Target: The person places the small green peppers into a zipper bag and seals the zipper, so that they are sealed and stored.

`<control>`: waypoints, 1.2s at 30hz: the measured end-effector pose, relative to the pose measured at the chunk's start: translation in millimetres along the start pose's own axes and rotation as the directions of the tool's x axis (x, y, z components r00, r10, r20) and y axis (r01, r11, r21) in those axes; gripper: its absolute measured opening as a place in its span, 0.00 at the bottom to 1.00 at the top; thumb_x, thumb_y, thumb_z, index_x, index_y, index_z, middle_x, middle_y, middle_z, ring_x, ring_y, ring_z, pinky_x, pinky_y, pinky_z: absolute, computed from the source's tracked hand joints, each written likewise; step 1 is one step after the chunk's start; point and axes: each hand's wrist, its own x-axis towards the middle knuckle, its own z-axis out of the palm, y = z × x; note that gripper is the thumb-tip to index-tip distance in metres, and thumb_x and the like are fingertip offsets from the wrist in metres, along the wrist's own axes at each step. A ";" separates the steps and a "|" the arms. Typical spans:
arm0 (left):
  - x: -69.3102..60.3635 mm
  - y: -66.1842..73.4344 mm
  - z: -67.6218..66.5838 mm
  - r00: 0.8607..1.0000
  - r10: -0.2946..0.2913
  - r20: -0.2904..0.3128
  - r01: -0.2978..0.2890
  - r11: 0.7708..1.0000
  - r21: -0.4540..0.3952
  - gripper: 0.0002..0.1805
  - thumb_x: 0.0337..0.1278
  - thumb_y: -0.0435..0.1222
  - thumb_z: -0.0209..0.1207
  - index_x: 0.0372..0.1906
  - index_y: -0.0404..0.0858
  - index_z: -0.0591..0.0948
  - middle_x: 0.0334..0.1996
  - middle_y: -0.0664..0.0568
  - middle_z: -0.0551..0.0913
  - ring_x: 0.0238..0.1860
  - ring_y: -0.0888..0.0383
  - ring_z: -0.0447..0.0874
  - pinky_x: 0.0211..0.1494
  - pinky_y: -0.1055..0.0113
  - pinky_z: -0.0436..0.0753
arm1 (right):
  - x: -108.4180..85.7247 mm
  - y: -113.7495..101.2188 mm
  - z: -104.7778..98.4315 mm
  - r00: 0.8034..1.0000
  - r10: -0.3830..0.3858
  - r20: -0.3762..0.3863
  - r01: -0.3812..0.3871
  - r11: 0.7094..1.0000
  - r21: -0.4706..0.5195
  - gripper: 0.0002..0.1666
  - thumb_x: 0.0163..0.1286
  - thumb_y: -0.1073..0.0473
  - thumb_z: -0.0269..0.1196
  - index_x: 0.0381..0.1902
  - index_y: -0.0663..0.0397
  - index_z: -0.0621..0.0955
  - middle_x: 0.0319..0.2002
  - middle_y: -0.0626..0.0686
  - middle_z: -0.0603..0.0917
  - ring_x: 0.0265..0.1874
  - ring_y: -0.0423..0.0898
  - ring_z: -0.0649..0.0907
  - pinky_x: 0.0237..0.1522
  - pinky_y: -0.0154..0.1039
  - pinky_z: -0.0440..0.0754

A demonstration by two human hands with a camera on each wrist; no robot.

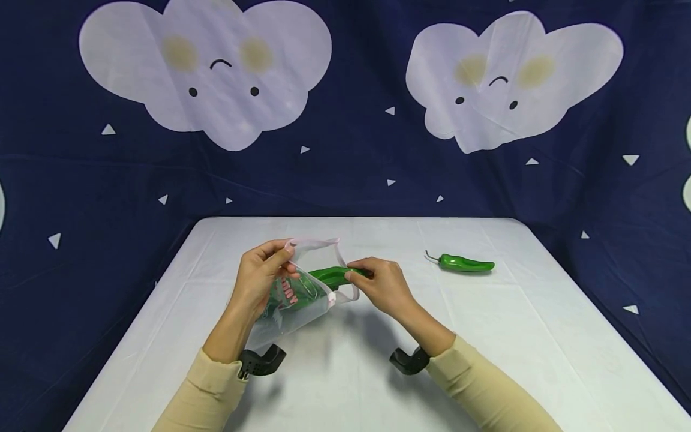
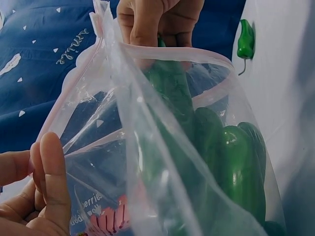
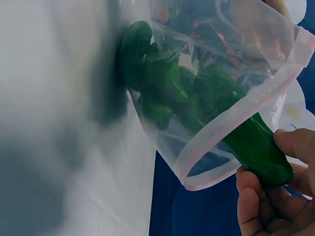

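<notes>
My left hand (image 1: 258,275) pinches the rim of a clear zip bag (image 1: 305,321) with pink edging and pink print, keeping its mouth apart. Several green peppers (image 2: 241,169) lie inside, seen through the plastic in the left wrist view. At the bag's mouth my right hand (image 1: 382,285) grips the end of a long green pepper (image 3: 261,152); most of that pepper is inside the bag, its held end just outside. Another green pepper (image 1: 466,264) with a curved stem lies alone on the table, right of my right hand.
A white cloth covers the table (image 1: 486,360). Behind it hangs a dark blue curtain (image 1: 356,168) with white clouds and small triangles. Black wrist cameras (image 1: 263,360) sit on both forearms.
</notes>
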 end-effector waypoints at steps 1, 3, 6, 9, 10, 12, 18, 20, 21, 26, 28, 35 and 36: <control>0.0 0.1 0.1 1.000 0.000 0.000 0.000 1.000 0.000 0.19 0.63 0.34 0.56 0.52 0.23 0.74 0.25 0.52 0.78 0.20 0.64 0.80 0.29 0.71 0.87 | 0.6 -0.6 0.7 1.000 0.004 0.008 -0.004 1.000 0.003 0.13 0.61 0.53 0.66 0.42 0.50 0.86 0.34 0.49 0.88 0.25 0.37 0.80 0.24 0.27 0.77; -0.2 0.2 0.1 1.000 -0.001 0.002 0.001 1.000 0.001 0.19 0.63 0.34 0.56 0.52 0.23 0.74 0.25 0.52 0.78 0.19 0.64 0.80 0.28 0.71 0.87 | 1.7 -1.9 2.2 1.000 0.011 0.023 -0.011 1.000 0.007 0.13 0.61 0.53 0.66 0.42 0.50 0.86 0.35 0.49 0.88 0.27 0.37 0.82 0.25 0.27 0.79; -0.5 0.2 0.0 1.000 -0.002 0.003 0.002 1.000 0.002 0.19 0.64 0.34 0.56 0.52 0.23 0.74 0.24 0.52 0.78 0.19 0.64 0.80 0.28 0.71 0.87 | 3.2 -4.2 4.3 0.999 0.017 0.045 -0.018 1.000 0.025 0.13 0.61 0.53 0.66 0.43 0.51 0.86 0.37 0.50 0.88 0.30 0.39 0.84 0.27 0.27 0.81; -0.8 0.2 0.0 1.000 -0.006 0.004 0.006 1.000 0.001 0.19 0.64 0.34 0.56 0.52 0.23 0.74 0.25 0.52 0.78 0.19 0.64 0.80 0.28 0.71 0.87 | 4.6 -6.6 6.1 0.998 0.021 0.065 -0.025 0.998 0.053 0.14 0.61 0.54 0.66 0.44 0.52 0.86 0.38 0.51 0.88 0.31 0.40 0.85 0.28 0.26 0.82; -0.8 0.1 0.0 1.000 -0.007 0.004 0.007 1.000 0.001 0.19 0.64 0.34 0.56 0.52 0.23 0.74 0.25 0.52 0.78 0.19 0.64 0.80 0.28 0.71 0.87 | 5.2 -7.3 6.8 0.997 0.022 0.072 -0.026 0.998 0.061 0.14 0.61 0.54 0.66 0.44 0.52 0.86 0.38 0.51 0.88 0.32 0.40 0.85 0.28 0.26 0.82; -0.8 -0.1 0.0 1.000 -0.010 0.004 0.010 1.000 0.000 0.19 0.64 0.34 0.56 0.52 0.23 0.74 0.24 0.52 0.79 0.19 0.64 0.80 0.28 0.71 0.86 | 6.4 -8.8 8.1 0.996 0.021 0.086 -0.027 0.997 0.071 0.14 0.62 0.54 0.66 0.44 0.52 0.85 0.38 0.51 0.88 0.32 0.40 0.86 0.28 0.26 0.82; -0.7 -0.4 0.1 1.000 -0.019 0.007 0.019 1.000 0.002 0.19 0.63 0.34 0.56 0.52 0.23 0.74 0.24 0.53 0.79 0.19 0.63 0.80 0.28 0.71 0.87 | 10.1 -12.2 11.4 0.992 0.016 0.123 -0.025 0.997 0.071 0.14 0.63 0.52 0.65 0.45 0.50 0.85 0.40 0.50 0.88 0.35 0.41 0.86 0.31 0.27 0.83; -0.9 -0.2 -0.2 1.000 -0.018 0.012 0.018 1.000 0.010 0.19 0.64 0.35 0.56 0.53 0.24 0.74 0.24 0.53 0.78 0.19 0.63 0.80 0.28 0.71 0.87 | 11.5 -13.1 12.2 0.991 0.021 0.136 -0.030 0.997 0.069 0.14 0.63 0.51 0.65 0.45 0.49 0.85 0.40 0.49 0.88 0.35 0.40 0.86 0.32 0.28 0.83; -1.0 -0.1 -0.2 1.000 -0.018 0.015 0.018 1.000 0.015 0.19 0.64 0.35 0.56 0.53 0.24 0.75 0.24 0.53 0.78 0.20 0.63 0.80 0.28 0.71 0.87 | 12.1 -13.6 12.6 0.990 0.022 0.141 -0.032 0.997 0.070 0.14 0.63 0.51 0.65 0.45 0.48 0.85 0.40 0.48 0.88 0.35 0.40 0.86 0.32 0.28 0.84; -1.6 0.2 -0.5 1.000 -0.018 0.025 0.017 0.999 0.027 0.19 0.64 0.35 0.56 0.53 0.24 0.74 0.24 0.54 0.78 0.20 0.63 0.80 0.29 0.72 0.87 | 14.2 -15.2 15.5 0.986 0.018 0.165 -0.032 0.996 0.082 0.13 0.64 0.51 0.64 0.45 0.46 0.85 0.41 0.47 0.88 0.36 0.40 0.86 0.33 0.29 0.84; -1.7 0.1 -0.4 0.999 -0.021 0.025 0.020 0.999 0.027 0.19 0.64 0.35 0.56 0.53 0.24 0.74 0.24 0.54 0.78 0.20 0.63 0.80 0.29 0.72 0.87 | 15.0 -16.2 16.8 0.985 0.014 0.169 -0.029 0.996 0.085 0.13 0.64 0.51 0.64 0.45 0.46 0.85 0.40 0.47 0.88 0.36 0.39 0.86 0.34 0.29 0.84; -1.1 -0.9 -0.5 0.999 -0.032 0.025 0.031 0.999 0.023 0.19 0.64 0.35 0.56 0.52 0.24 0.74 0.23 0.55 0.78 0.19 0.63 0.80 0.29 0.71 0.87 | 18.8 -21.6 21.0 0.980 -0.002 0.201 -0.017 0.995 0.095 0.14 0.64 0.53 0.63 0.47 0.49 0.85 0.40 0.47 0.88 0.35 0.39 0.86 0.33 0.29 0.84; -1.1 -0.9 -0.4 0.999 -0.032 0.027 0.032 0.999 0.023 0.19 0.64 0.35 0.56 0.52 0.24 0.74 0.23 0.55 0.78 0.19 0.63 0.80 0.29 0.71 0.87 | 19.3 -22.1 21.7 0.978 -0.002 0.209 -0.019 0.995 0.098 0.14 0.64 0.53 0.63 0.47 0.49 0.84 0.41 0.48 0.88 0.36 0.40 0.86 0.33 0.29 0.84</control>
